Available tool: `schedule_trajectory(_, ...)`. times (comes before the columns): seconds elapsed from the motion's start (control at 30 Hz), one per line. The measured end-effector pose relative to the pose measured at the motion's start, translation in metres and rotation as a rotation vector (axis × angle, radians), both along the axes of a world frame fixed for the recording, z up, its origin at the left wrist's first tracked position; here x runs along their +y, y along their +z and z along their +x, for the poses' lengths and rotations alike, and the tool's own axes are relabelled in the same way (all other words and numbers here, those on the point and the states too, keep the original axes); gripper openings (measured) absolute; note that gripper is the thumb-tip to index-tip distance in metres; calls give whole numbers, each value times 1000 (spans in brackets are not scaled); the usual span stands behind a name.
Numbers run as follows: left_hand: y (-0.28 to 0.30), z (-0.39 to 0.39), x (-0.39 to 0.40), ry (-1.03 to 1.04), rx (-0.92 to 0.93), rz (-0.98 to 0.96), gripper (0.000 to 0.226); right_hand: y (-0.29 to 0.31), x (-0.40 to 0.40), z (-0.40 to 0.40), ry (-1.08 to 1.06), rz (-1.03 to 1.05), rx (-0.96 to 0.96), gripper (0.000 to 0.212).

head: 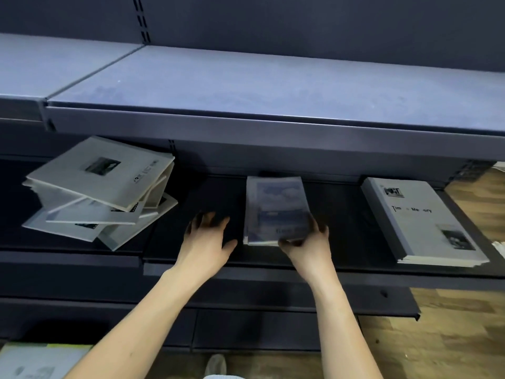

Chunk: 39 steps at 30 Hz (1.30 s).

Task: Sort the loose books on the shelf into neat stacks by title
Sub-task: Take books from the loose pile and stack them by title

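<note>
A messy pile of grey loose books [98, 192] lies fanned out at the left of the dark shelf [213, 192]. In the middle sits a small stack with a blue cloud cover [274, 206]. My right hand [308, 242] grips its near right corner, thumb under the front edge. My left hand [207, 236] hovers just left of that stack, fingers spread, holding nothing. At the right lies a neat grey stack titled "Time Memory" [418, 220], squared up against the shelf's right end.
A bare grey upper shelf [246, 86] overhangs the books' far edges. Lower dark shelves [246, 332] run below. Another book [35, 362] shows at the bottom left. Wooden floor [451, 337] lies to the right, and a shoe tip [216, 363] below.
</note>
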State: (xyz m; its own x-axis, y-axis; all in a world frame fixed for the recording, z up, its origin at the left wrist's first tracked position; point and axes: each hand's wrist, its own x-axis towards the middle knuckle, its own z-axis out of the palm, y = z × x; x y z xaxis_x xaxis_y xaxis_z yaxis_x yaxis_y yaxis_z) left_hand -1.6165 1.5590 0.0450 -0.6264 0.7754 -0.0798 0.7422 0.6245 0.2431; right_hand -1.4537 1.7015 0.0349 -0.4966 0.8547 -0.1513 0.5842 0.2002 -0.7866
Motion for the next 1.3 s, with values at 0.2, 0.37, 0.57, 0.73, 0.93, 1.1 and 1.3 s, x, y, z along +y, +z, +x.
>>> schedule_trajectory(0.2, -1, -5, 7, 6, -36, 4, 62, -22, 7, -5, -24, 269, -131, 74)
schedule_trajectory(0.37, 0, -12, 14, 13, -56, 16, 62, -25, 9, -11, -49, 314, -243, 74)
schedule_trajectory(0.57, 0, -11, 17, 17, -56, -6, 63, -28, 10, -12, -59, 263, -175, 75)
schedule_trajectory(0.73, 2, -8, 6, 28, -18, 19, 63, -23, 1, -16, -59, 288, -155, 70)
schedule_trajectory(0.93, 6, 1, -19, 88, 43, 76, 61, -20, -31, -32, 66, 315, -97, 65)
schedule_trajectory(1.1, 3, -2, -45, 136, 57, 97, 60, -15, -59, -47, 138, 317, -9, 65)
schedule_trajectory(1.3, 6, -24, -74, 214, 77, 165, 59, -11, -91, -79, 242, 377, 42, 67)
